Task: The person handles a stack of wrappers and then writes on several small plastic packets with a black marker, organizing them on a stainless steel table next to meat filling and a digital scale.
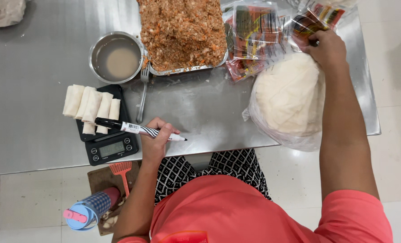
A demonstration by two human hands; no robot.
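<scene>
Left hand low on steel surface, fingers clamped on marker; scale bearing rolled wrappers just beside. Right hand far off, fingers closed on printed packet, above bagged wrapper stack.

A food-prep kitchen: steel table; tray of filling; rolled spring rolls on scale.

Only 1 view is given, taken from the head and aimed almost straight down (fairly near) at the grey stainless-steel table; the wearer's coral shirt is seen below.
</scene>
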